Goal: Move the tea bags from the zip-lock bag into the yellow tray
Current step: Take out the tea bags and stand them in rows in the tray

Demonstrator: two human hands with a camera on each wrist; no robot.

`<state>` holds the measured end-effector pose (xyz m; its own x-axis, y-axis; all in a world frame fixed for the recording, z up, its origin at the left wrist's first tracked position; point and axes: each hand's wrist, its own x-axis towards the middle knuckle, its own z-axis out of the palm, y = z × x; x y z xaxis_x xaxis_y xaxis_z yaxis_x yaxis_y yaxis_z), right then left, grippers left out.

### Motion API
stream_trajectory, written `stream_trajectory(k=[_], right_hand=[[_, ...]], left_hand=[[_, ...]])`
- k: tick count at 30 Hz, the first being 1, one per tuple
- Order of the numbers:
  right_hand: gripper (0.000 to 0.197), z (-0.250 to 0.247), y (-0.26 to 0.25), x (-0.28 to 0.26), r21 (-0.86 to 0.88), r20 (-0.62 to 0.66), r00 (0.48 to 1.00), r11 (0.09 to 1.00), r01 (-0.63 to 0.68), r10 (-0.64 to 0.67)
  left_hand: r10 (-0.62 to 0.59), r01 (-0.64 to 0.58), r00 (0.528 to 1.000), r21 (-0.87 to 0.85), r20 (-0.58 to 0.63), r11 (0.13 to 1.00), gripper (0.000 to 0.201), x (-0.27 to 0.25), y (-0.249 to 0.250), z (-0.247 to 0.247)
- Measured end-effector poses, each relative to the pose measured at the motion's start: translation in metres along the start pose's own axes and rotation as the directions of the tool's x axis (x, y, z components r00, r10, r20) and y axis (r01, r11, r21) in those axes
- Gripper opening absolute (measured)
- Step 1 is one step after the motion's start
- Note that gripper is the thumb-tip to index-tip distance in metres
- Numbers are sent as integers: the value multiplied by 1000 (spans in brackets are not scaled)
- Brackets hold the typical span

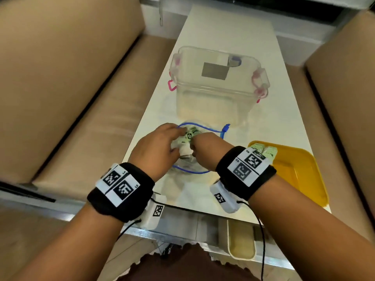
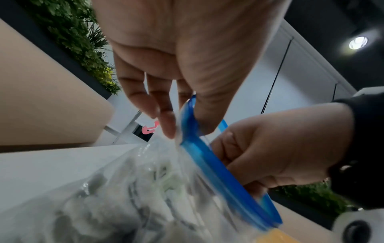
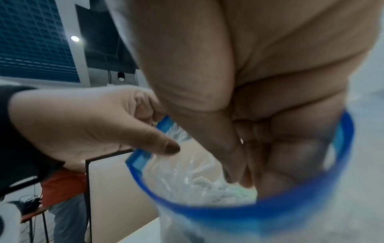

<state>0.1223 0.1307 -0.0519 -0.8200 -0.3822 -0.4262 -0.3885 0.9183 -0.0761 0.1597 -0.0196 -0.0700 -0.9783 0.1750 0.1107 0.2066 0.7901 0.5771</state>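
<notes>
Head view, centre of frame: my left hand [image 1: 157, 146] pinches the blue-rimmed mouth of the zip-lock bag [image 1: 191, 169], holding it wide on the white counter [image 1: 233, 27]. My right hand [image 1: 205, 151] reaches inside, fingers [image 3: 234, 167] closed on a tea bag [image 3: 239, 193]; the rest of the tea bags [image 1: 189, 136] lie in the bag. Lower right: yellow tray [image 1: 300, 169], two tea bags [image 1: 263, 152] at its far corner. Upper centre: clear plastic box [image 1: 219, 84] with pink clasps.

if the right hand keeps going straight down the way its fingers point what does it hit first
Most likely the tea bags inside the zip-lock bag: the right hand already points down through its blue rim, fingertips at the pale packets. Contact is unclear.
</notes>
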Motion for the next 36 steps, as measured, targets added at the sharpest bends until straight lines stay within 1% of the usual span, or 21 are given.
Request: stream_trajectory(k=[1,3,4,9,14,17,21,24,27,29,31,36], right_hand=[[14,0,-5,3,25,-20,999,999,25,-25],[35,1,-14,8,37,-22,997,997,71,-70],[37,4,-17,12,24,-14,997,996,81,-81],[43,14,-25,22,-29,30,999,999,40,-39],[44,17,-26,19,-32,49,998,999,39,-37],[41,23,-26,21,-2,-5,1000,1000,22,-22],[45,22,-27,23,102,-71,997,995,-4,11],[43,23,-28,26,114,-126,991,993,-20,34],[36,26,-28,29,78,-88,995,996,-30,37],[28,24,-28,32,101,-57,997,994,-45,51],[22,23,-25,35,130,-67,996,990,-47,56],[25,21,-13,31,218,-77,996,975,-35,53]], left_hand=[[21,-21,1000,-24,-6,999,51,-1,0,-3],[43,-43,999,-46,1,998,52,-2,-2,-7],[49,-49,999,-46,6,998,52,-3,-2,-8],[67,-65,997,-51,42,997,54,-6,-10,-14],[83,-76,993,-92,78,993,57,-9,-15,-14],[100,-91,992,-106,76,990,58,-8,-16,-14],[106,-101,992,-77,62,992,55,-4,-17,-16],[117,-112,992,-91,54,990,53,-2,-16,-16],[104,-97,992,-104,65,990,56,-1,-15,-15],[88,-81,994,-99,69,992,55,0,-14,-15],[82,-76,994,-88,71,993,55,1,-15,-15],[71,-65,994,-71,81,995,55,3,-13,-15]])
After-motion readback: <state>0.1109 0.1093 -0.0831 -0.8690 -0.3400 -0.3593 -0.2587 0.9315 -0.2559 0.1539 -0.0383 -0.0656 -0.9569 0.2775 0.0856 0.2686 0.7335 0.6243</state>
